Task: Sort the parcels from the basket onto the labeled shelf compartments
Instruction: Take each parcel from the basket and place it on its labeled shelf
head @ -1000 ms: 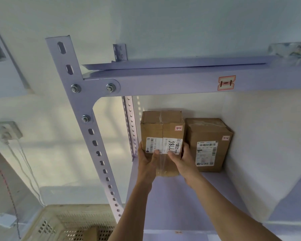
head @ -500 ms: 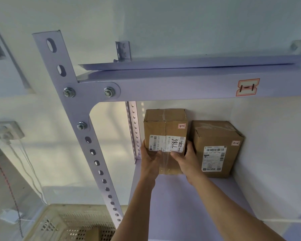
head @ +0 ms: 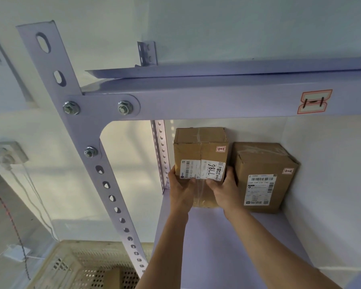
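Observation:
A brown cardboard parcel (head: 200,151) with a white label reading 7786 stands at the back left of the shelf board (head: 213,243). My left hand (head: 180,189) grips its lower left side and my right hand (head: 224,189) grips its lower right side, thumbs on the front face. A second brown parcel (head: 263,176) with a white shipping label stands right beside it, against the white side wall. Both parcels carry a small red-edged sticker marked I. The shelf beam (head: 217,105) above bears a red-edged tag (head: 314,101) with the same mark.
A perforated metal upright (head: 104,184) slants down on the left. Below it is the beige plastic basket (head: 88,268) with a brown parcel (head: 113,275) partly visible inside. A wall socket (head: 6,153) with cables hangs at far left.
The parcel in my hands has slid a little further back on the shelf, closer beside the second parcel. My view has moved nearer to the shelf.

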Tool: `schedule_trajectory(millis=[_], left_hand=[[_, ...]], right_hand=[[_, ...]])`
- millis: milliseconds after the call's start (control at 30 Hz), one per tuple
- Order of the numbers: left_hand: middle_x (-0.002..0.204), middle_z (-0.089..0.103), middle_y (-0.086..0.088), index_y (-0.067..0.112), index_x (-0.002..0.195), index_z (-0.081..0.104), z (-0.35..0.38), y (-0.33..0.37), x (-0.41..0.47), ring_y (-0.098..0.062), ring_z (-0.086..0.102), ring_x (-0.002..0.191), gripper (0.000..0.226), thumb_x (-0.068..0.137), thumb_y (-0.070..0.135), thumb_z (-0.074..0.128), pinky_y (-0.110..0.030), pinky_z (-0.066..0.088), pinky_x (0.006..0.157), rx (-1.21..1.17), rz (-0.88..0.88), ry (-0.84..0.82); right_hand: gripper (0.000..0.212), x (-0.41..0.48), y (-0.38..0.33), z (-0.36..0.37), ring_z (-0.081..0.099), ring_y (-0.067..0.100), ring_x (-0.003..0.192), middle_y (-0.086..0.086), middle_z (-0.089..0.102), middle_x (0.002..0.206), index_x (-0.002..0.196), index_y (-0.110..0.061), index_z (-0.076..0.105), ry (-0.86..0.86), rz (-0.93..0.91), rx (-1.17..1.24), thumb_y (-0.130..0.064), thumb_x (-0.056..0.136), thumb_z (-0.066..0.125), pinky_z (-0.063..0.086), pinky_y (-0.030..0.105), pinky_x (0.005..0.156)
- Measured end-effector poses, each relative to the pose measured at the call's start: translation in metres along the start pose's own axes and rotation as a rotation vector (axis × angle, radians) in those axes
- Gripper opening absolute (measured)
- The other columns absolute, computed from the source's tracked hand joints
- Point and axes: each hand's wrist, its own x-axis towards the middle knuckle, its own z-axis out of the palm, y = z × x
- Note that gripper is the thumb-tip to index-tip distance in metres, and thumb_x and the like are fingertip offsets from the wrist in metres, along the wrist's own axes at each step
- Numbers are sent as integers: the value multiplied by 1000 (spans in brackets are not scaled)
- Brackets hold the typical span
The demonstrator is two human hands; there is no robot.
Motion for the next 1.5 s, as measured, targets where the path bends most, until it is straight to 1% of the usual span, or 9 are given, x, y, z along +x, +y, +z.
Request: schedule_trajectory(millis=[100,300,400,667,867,967,1067,1267,1500], left_hand=[[119,64,14,34,140,45,0,16,-5,-3,58,109,45,102,18,62,-25,46,79,-81,-60,-17],[118,67,-1,28,139,54,2,49,-9,-14,61,107,38,104,39,59,-30,47,77,-190,-76,-46],[123,66,1,28,140,54,4,66,-7,-17,61,113,46,100,49,62,-36,49,89,-196,-65,-48],[117,72,-2,31,128,62,10,97,4,-24,70,106,49,97,68,56,-36,53,82,-172,-39,-33],[109,67,-1,28,123,58,14,94,11,-23,65,97,42,104,63,45,-37,52,79,-178,-93,17],[104,64,4,28,122,57,16,95,13,-19,62,94,41,103,61,43,-36,49,77,-165,-116,42],[109,67,3,30,119,59,17,93,16,-25,65,105,48,94,67,42,-45,52,91,-155,-116,75],[116,70,0,30,114,61,20,93,18,-29,67,110,50,86,66,42,-47,53,95,-165,-115,106],[106,65,-1,29,117,55,20,88,14,-24,64,96,43,92,63,59,-38,49,76,-166,-102,68]], right_hand=[[42,-1,-10,-4,59,11,105,-24,61,101,125,-30,47,-71,42,53,-12,97,72,43,30,90],[48,-2,-43,-10,70,-5,101,-16,75,110,132,-30,57,-89,-58,209,-25,91,81,52,28,96],[62,1,-60,-12,67,5,116,-17,74,119,140,-34,54,-87,-73,253,-41,86,83,50,38,106],[88,14,-89,-14,44,20,142,-5,47,156,158,-32,37,-13,57,263,-79,87,56,32,50,122],[56,21,-95,-10,52,15,117,-6,55,125,152,-31,43,26,104,300,-60,106,38,37,48,118],[34,19,-96,-8,58,20,115,-4,61,117,114,-44,58,42,146,312,-65,98,36,42,52,114],[32,17,-97,-7,62,30,113,3,62,109,93,-41,53,73,167,278,-66,88,33,48,49,106],[36,22,-96,-4,62,38,116,5,57,97,94,-34,52,100,193,255,-60,80,32,46,43,87],[27,25,-90,-9,56,21,102,13,54,117,116,-29,46,38,167,285,-51,100,44,45,48,96]])
